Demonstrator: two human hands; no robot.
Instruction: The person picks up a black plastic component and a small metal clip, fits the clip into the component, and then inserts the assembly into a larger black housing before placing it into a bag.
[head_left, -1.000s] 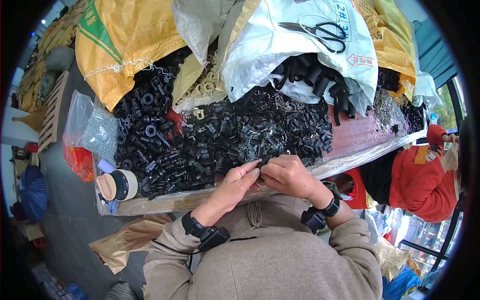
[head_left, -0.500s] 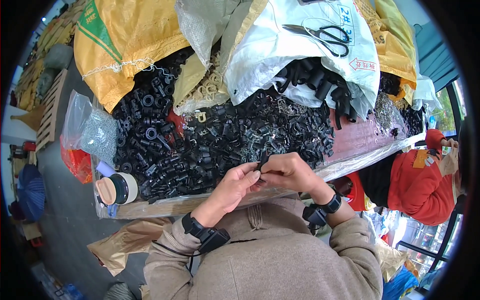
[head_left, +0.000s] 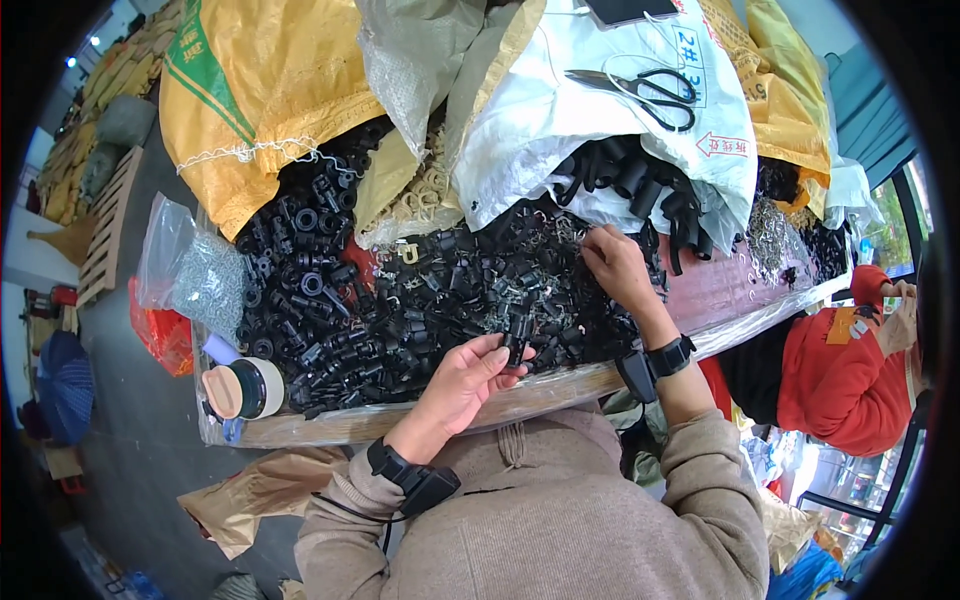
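Near the table's front edge, my left hand (head_left: 466,383) grips a small black plastic fitting (head_left: 517,338) between thumb and fingers, with the piece standing roughly upright. Farther off and to the right, my right hand (head_left: 622,268) dips its curled, pinched fingertips into the back of the heap of small black parts (head_left: 450,290). Whatever those fingertips hold, if anything, is too small to make out. Small silvery metal bits (head_left: 545,290) lie mixed among the black parts between my hands.
Behind the heap, a white sack (head_left: 600,120) spills black tubes and bears scissors (head_left: 640,90). A yellow sack (head_left: 270,80) and a sack of cream-coloured rings (head_left: 425,190) stand left of it. A lidded cup (head_left: 262,388) is at the front-left corner. Someone in red (head_left: 845,380) is at right.
My right hand has left my left hand and moved away to the back right of the heap. The left hand keeps the black fitting, now plainly visible.
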